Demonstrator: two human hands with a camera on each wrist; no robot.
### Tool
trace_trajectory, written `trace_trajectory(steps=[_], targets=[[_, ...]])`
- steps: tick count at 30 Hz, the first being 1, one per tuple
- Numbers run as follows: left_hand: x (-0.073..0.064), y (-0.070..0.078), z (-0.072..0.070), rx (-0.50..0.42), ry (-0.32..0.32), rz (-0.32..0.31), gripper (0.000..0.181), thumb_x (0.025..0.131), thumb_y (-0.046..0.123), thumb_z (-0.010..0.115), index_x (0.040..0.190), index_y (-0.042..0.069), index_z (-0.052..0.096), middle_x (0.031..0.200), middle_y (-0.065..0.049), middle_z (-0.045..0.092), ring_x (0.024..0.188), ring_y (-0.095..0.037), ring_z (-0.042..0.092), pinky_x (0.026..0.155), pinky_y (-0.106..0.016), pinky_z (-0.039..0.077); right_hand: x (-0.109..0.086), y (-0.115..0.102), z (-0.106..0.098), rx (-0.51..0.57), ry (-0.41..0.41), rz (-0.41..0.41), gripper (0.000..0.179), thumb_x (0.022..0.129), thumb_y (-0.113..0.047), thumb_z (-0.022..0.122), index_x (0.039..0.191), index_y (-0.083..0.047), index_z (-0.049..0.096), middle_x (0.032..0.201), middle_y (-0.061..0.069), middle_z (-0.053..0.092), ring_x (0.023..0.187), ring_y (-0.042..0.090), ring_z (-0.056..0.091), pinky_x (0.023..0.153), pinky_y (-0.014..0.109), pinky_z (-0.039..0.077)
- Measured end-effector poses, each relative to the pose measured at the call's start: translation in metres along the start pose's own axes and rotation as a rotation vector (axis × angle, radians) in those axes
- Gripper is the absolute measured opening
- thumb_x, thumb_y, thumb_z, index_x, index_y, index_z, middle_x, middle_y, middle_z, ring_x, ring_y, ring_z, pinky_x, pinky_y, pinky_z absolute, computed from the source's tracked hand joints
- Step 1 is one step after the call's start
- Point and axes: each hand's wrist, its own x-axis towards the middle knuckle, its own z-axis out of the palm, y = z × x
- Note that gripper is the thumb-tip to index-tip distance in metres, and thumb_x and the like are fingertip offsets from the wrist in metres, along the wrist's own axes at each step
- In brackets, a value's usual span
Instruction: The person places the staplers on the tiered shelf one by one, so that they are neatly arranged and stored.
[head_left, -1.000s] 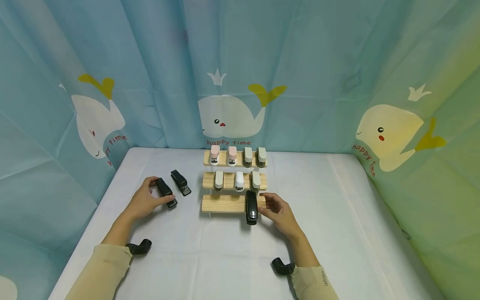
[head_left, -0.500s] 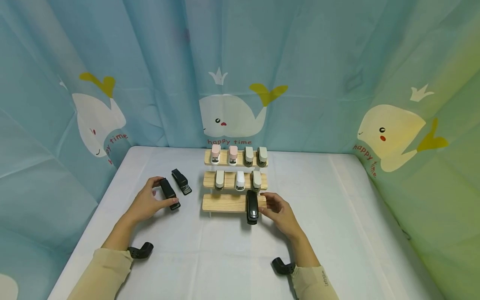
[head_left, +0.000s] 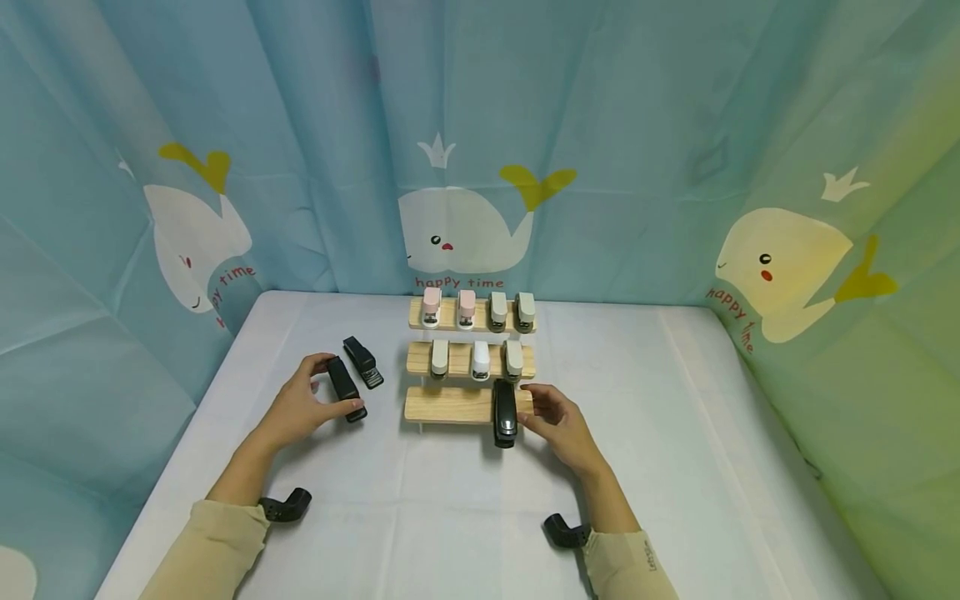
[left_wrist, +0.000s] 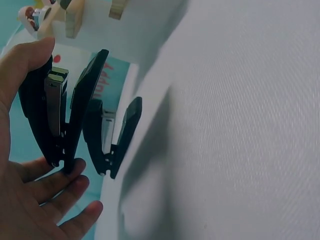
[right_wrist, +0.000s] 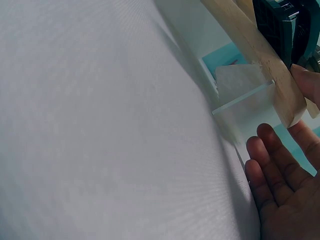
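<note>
My left hand pinches a black stapler between thumb and fingers. In the left wrist view this stapler is raised off the cloth, its arms spread apart. A second black stapler lies just beyond it on the table. My right hand holds the right end of the bottom board of a three-tier wooden rack, thumb in front and index finger behind. Close to that thumb, a larger black stapler sits on the bottom board, overhanging its front edge. The right wrist view crops this stapler.
The middle tier carries several small pale staplers, one of them white. On the top tier are pink staplers and grey-green ones. White cloth covers the table. A whale-print curtain hangs behind and at both sides.
My left hand has shifted a little to the right with the black stapler, bringing it closer to the rack. My right hand and the stapler on the bottom board have stayed put.
</note>
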Motion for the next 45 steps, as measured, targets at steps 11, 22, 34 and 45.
trace_trajectory(steps=[11, 22, 34, 45], targets=[[-0.006, 0.012, 0.002, -0.004, -0.006, -0.008, 0.108, 0.079, 0.052, 0.088, 0.159, 0.01, 0.028, 0.159, -0.023, 0.039, 0.144, -0.048, 0.042, 0.119, -0.06, 0.037, 0.0, 0.001, -0.001, -0.007, -0.005, -0.008, 0.047, 0.091, -0.014, 0.079, 0.135, -0.008, 0.063, 0.119, 0.019, 0.068, 0.107, 0.023, 0.063, 0.094, 0.027, 0.052], [-0.009, 0.022, 0.005, 0.0, -0.018, 0.002, 0.11, 0.078, 0.054, 0.088, 0.159, 0.009, 0.028, 0.159, -0.023, 0.039, 0.146, -0.045, 0.041, 0.121, -0.057, 0.037, 0.001, 0.001, 0.0, -0.012, 0.002, -0.003, 0.046, 0.092, -0.014, 0.078, 0.135, -0.006, 0.063, 0.119, 0.018, 0.068, 0.105, 0.018, 0.063, 0.093, 0.026, 0.052], [-0.016, 0.039, 0.015, -0.017, -0.052, 0.05, 0.107, 0.076, 0.05, 0.091, 0.157, 0.012, 0.032, 0.159, -0.02, 0.041, 0.147, -0.043, 0.042, 0.121, -0.057, 0.036, 0.002, 0.0, -0.001, -0.02, 0.011, 0.008, 0.047, 0.091, -0.013, 0.078, 0.134, -0.006, 0.063, 0.118, 0.019, 0.068, 0.105, 0.02, 0.062, 0.094, 0.026, 0.052], [-0.023, 0.05, 0.028, 0.024, -0.098, 0.034, 0.111, 0.074, 0.059, 0.089, 0.16, 0.021, 0.03, 0.165, -0.013, 0.036, 0.145, -0.047, 0.044, 0.111, -0.065, 0.043, 0.001, 0.0, 0.0, -0.016, 0.007, 0.002, 0.047, 0.091, -0.014, 0.079, 0.135, -0.007, 0.063, 0.116, 0.018, 0.067, 0.104, 0.021, 0.061, 0.092, 0.026, 0.052]])
